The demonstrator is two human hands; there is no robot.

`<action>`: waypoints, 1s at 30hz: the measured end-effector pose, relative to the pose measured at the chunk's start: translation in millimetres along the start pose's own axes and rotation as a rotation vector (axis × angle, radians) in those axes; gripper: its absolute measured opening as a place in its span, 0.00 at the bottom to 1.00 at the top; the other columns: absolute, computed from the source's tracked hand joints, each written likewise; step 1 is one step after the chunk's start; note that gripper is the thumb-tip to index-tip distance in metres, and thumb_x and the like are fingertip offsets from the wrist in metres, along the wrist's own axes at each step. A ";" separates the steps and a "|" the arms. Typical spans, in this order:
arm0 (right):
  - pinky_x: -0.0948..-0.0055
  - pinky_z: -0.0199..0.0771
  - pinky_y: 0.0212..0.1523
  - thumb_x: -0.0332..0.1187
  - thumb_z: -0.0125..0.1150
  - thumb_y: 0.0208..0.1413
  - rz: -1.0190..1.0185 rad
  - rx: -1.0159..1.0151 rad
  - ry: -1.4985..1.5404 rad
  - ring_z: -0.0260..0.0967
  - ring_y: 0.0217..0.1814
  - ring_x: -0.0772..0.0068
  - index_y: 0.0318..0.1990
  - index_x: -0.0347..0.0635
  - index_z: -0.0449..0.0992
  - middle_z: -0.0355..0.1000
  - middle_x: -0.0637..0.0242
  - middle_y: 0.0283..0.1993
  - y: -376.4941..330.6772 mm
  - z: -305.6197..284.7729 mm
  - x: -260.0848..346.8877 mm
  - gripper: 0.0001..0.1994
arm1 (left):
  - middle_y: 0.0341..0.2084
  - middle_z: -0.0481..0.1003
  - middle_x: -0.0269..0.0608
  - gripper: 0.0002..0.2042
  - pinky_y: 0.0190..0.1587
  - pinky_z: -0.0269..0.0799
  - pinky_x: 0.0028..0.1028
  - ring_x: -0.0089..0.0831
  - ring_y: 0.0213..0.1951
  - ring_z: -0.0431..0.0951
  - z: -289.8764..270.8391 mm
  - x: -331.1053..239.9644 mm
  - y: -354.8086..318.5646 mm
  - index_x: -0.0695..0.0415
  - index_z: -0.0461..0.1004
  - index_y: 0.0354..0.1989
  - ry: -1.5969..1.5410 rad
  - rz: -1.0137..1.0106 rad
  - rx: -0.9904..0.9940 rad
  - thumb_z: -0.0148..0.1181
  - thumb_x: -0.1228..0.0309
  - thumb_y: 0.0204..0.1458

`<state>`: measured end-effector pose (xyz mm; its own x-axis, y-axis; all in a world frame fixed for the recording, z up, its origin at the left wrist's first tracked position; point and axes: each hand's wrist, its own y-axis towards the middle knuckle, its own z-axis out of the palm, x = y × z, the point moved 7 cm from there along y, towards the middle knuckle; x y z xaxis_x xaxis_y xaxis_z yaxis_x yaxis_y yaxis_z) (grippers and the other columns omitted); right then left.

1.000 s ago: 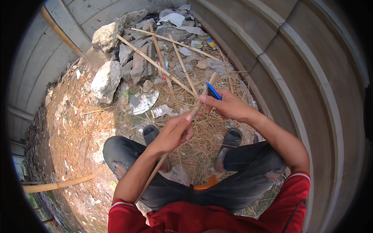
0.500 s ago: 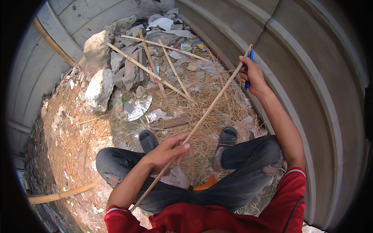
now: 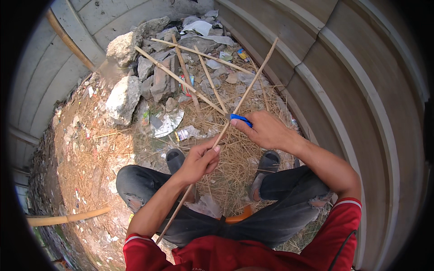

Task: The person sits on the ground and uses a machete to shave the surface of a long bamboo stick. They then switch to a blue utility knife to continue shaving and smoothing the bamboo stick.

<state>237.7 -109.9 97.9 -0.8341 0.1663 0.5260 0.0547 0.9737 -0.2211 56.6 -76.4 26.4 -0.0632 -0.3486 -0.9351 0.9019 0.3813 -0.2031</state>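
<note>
Above the ground (image 3: 101, 151) before you: thin stick (image 3: 254, 77), slanting; your left hand (image 3: 198, 162) grips it mid-length, right hand (image 3: 270, 129) holds a blue knife (image 3: 242, 120) against it. Probably light, stiff, splintery; hold below the knife.

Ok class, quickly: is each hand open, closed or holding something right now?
Left hand: closed, holding the thin stick.
Right hand: closed, holding the blue tool; whether it touches the stick too cannot be told.
</note>
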 end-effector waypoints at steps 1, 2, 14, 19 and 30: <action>0.46 0.70 0.36 0.55 0.45 0.68 -0.021 0.032 -0.012 0.73 0.30 0.38 0.32 0.32 0.78 0.72 0.43 0.24 -4.2 10.2 12.3 0.30 | 0.20 0.56 0.26 0.23 0.17 0.50 0.19 0.15 0.14 0.55 -2.2 4.1 1.5 0.60 0.58 0.71 -0.024 -0.012 0.000 0.44 0.65 0.70; 0.46 0.71 0.37 0.54 0.46 0.67 -0.043 0.064 -0.023 0.74 0.32 0.37 0.33 0.33 0.79 0.73 0.42 0.25 -9.0 21.4 24.1 0.29 | 0.19 0.56 0.26 0.23 0.16 0.50 0.19 0.15 0.13 0.55 -6.5 10.3 3.1 0.60 0.59 0.70 -0.048 -0.024 -0.002 0.44 0.66 0.70; 0.46 0.72 0.35 0.56 0.49 0.65 -0.106 -0.037 -0.055 0.74 0.30 0.38 0.30 0.33 0.79 0.72 0.44 0.22 -13.3 25.9 40.2 0.30 | 0.18 0.53 0.25 0.24 0.17 0.50 0.21 0.15 0.13 0.53 -9.5 -10.9 -1.1 0.59 0.58 0.71 -0.142 -0.011 -0.063 0.43 0.71 0.66; 0.49 0.67 0.27 0.57 0.48 0.67 0.031 -0.288 -0.047 0.69 0.20 0.45 0.22 0.31 0.75 0.65 0.47 0.15 7.7 -9.0 -18.7 0.34 | 0.15 0.51 0.23 0.24 0.18 0.51 0.22 0.16 0.13 0.53 -0.3 -1.7 -14.3 0.59 0.57 0.72 -0.034 -0.085 -0.019 0.43 0.73 0.66; 0.48 0.73 0.33 0.57 0.50 0.65 -0.129 -0.009 -0.044 0.74 0.28 0.38 0.28 0.33 0.79 0.72 0.44 0.21 -17.3 34.1 34.3 0.31 | 0.15 0.52 0.22 0.18 0.17 0.47 0.21 0.14 0.14 0.53 -5.6 7.8 -8.5 0.60 0.65 0.64 -0.131 -0.073 -0.023 0.43 0.73 0.68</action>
<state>189.5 -126.4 91.7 -0.8579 0.0328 0.5127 -0.0499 0.9879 -0.1466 46.1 -77.6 19.2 -0.0703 -0.4841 -0.8722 0.8869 0.3698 -0.2767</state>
